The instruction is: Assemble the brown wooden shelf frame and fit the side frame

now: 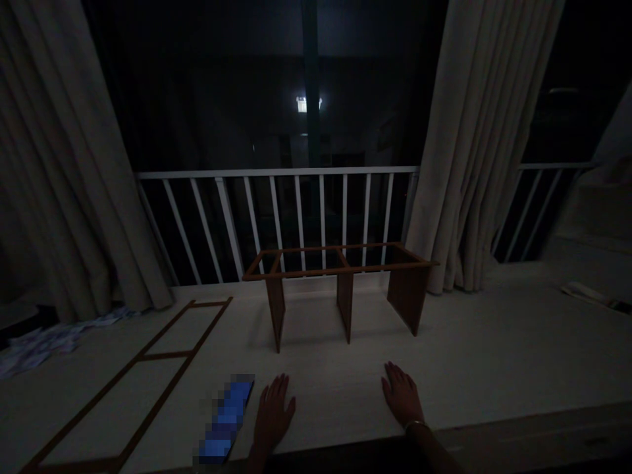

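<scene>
Dim room, night outside. Pale platform floor (494, 355) spread wide across the view, backed by a white railing (276, 174) with dark glass behind, curtains hung at the left (64, 197) and at the right (474, 145).

Standing upright near the middle of the floor: a brown wooden frame (340, 263), open rectangular top on three panel legs, long axis running left to right, parallel to the railing. Straight ahead of both hands, well apart from them, bare floor between. Lying flat to the left: a second, ladder-like wooden frame (143, 355), long axis slanting from the near left corner toward the railing. Scattered papers (39, 342) at the foot of the left curtain. A glowing blue phone (230, 415) lying flat just beside the left hand, on its outer side.

Left hand (272, 413) pressed palm-down on the floor, fingers spread, grip released, holding nothing. Right hand (402, 395) likewise flat and open, grip released, a thin bangle at the wrist. Both about equally near the standing frame: left hand in line with its left leg, right hand below its right leg. Left hand alone close to the phone and nearer the flat frame.
</scene>
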The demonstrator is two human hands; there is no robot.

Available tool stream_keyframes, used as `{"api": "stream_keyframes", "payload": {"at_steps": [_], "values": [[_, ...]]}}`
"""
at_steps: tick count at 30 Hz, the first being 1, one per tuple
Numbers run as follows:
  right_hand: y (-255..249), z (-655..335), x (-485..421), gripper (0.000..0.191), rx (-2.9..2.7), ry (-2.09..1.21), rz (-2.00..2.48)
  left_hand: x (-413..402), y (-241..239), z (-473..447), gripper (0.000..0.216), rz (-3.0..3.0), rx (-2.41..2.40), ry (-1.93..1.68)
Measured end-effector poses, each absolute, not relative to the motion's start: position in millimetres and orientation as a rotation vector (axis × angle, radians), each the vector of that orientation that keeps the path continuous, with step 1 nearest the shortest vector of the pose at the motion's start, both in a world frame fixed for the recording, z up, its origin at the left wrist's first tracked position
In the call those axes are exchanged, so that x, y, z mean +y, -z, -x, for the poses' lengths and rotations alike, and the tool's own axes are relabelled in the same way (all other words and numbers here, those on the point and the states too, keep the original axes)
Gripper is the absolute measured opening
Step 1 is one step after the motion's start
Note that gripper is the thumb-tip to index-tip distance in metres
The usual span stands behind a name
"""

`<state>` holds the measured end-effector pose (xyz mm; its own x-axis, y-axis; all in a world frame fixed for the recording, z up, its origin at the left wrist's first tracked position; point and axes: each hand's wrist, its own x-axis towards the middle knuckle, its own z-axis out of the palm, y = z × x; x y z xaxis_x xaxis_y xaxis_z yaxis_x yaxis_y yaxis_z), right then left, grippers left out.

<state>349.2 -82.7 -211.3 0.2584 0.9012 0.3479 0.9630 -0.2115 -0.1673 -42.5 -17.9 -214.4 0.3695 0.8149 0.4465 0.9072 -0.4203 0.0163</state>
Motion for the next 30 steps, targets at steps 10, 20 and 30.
{"api": "stream_keyframes", "payload": {"at_steps": [10, 20, 30], "values": [[211.1, -348.2, -82.5, 0.052, -1.694, 0.256, 2.187, -15.6, 217.2, 42.4, 0.05, 2.389, -1.539, 0.586], [213.8, -350.0, -83.1, 0.052, -1.717, 0.263, 2.19, -17.6, 215.4, 42.5, 0.05, 2.387, -1.494, 0.607], [209.1, -349.5, -82.5, 0.051, -1.713, 0.248, 2.177, -14.9, 219.3, 42.3, 0.05, 2.381, -1.504, 0.579]]}}
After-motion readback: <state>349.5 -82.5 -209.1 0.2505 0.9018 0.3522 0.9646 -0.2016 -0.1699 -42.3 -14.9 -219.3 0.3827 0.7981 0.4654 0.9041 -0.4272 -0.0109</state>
